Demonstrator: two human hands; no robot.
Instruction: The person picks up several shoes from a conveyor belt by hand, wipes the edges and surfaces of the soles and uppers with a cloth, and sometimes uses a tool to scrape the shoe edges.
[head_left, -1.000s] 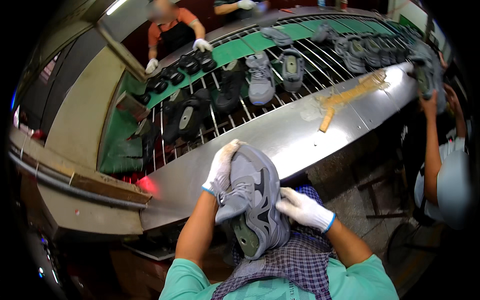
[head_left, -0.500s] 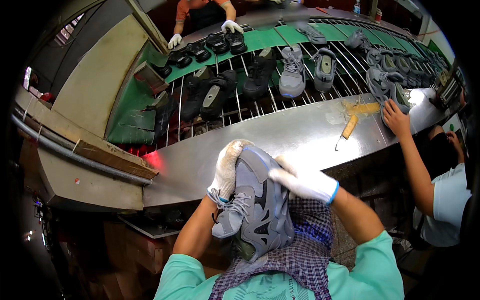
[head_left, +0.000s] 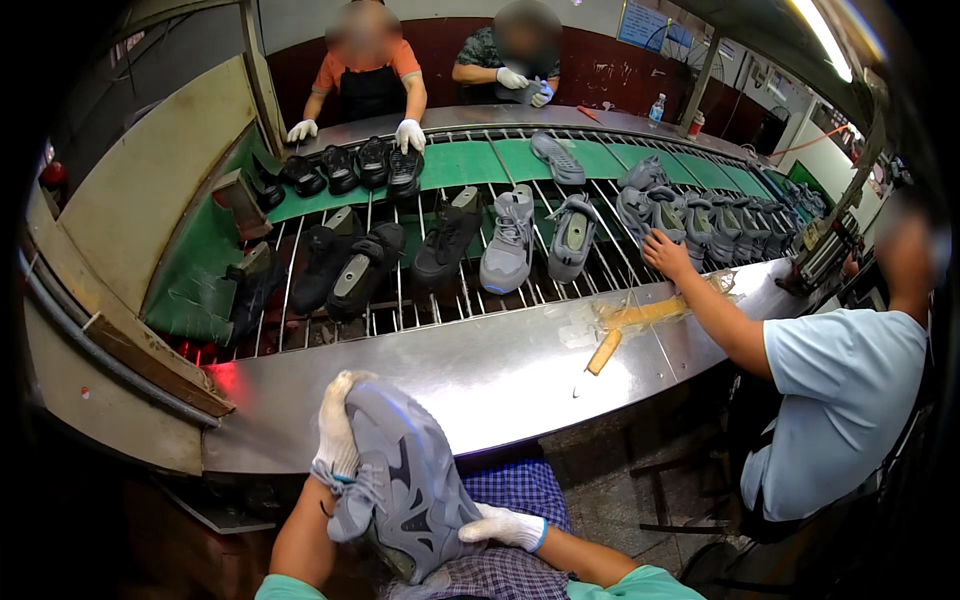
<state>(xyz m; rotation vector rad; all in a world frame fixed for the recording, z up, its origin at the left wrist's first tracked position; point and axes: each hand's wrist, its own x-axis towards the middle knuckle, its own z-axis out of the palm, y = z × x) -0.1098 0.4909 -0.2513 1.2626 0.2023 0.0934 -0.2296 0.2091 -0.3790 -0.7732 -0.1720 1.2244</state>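
Note:
A grey lace-up sneaker (head_left: 408, 470) is in both my gloved hands, its toe pointing away from me and its patterned side and sole facing right. Wrapped around the toe end, my left hand (head_left: 337, 428) has its fingers closed on the upper, partly hidden behind it. Lower down, my right hand (head_left: 505, 527) grips the sole edge near the heel, the fingertips out of sight behind the shoe. The sneaker's loosened tongue and laces (head_left: 355, 497) hang to the left. Below it lies my checked apron (head_left: 520, 490).
Beyond a metal ledge (head_left: 480, 390), a roller conveyor (head_left: 420, 310) carries black shoes (head_left: 365, 270) and grey sneakers (head_left: 510, 240). A yellow-handled tool (head_left: 603, 352) lies on the ledge. A co-worker at right (head_left: 840, 400) touches a grey shoe; two others stand across the conveyor.
My right hand has slid from the toe side down to the heel side of the sole. My view has lifted. The co-worker's grey shoe has gone from the ledge to the conveyor.

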